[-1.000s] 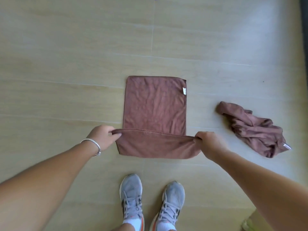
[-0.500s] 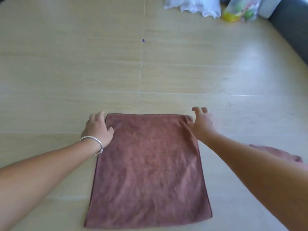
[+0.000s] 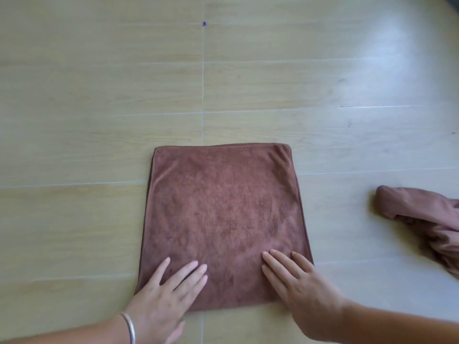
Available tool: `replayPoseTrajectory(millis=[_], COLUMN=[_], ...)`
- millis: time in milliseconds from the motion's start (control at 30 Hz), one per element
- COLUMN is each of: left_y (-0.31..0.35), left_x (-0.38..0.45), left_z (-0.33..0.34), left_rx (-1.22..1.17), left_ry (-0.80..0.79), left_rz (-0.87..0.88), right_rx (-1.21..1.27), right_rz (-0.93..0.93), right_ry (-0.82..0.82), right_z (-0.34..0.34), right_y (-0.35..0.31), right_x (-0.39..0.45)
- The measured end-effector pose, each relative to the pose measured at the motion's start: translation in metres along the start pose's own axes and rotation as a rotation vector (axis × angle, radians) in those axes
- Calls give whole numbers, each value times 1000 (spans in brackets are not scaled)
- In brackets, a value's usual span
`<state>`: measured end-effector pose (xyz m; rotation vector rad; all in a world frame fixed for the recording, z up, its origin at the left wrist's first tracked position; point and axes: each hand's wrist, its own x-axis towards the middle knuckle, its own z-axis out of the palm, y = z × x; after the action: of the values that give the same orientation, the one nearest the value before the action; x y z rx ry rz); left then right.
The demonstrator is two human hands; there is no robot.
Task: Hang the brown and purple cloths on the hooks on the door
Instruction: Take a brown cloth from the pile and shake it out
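Note:
A brown cloth lies folded flat on the light wooden floor, in the lower middle of the head view. My left hand presses flat on its near left corner, fingers straight; a thin bracelet sits on that wrist. My right hand presses flat on its near right part, fingers spread. A second brownish cloth lies crumpled on the floor to the right, cut off by the frame edge. No door or hooks are in view.
Pale wood-look floor with thin seams fills the view. A small purple speck lies on the floor far ahead. A dark edge shows at the top right corner.
Both hands brought the near edge over to the far edge, folding the cloth, then drew back from its far corners to its near end, where they now lie flat. The view tilted down again.

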<state>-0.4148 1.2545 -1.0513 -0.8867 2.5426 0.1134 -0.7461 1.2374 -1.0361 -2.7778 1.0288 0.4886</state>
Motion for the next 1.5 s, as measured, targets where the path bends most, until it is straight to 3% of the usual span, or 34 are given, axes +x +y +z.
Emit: replayPoseTrajectory(millis=[167,233,500,633,700,900,1167,1500], left_y=[-39,-56,-99,-82,-58,2,1,-112], left_x=[21,33,57,32,8,-70,-158,-248], left_z=[-25,-21,-27,-36,-42,-82,-232,-541], left_rx=[-137,-56,-151,-326,-413,-491,-594,-707], left_ry=[-81,-7,-43,-64,-122,-280,-275,-288], left_rz=[-248,-281,-411,-584,-600,-500,-544,-583], right_rx=[-37,-52,-6,76,123,198,302,387], right_rz=[141,162,278,360,364,314,394,389], right_ry=[61,81,79,-8,-136,-320,-313,-218], right_z=[-20,-26,-47,-55,-62,-102,-255,-583], right_y=[17,31,71,42,13,-56,-69,1], right_x=[41,60,96,68,34,-45,-110,-153])
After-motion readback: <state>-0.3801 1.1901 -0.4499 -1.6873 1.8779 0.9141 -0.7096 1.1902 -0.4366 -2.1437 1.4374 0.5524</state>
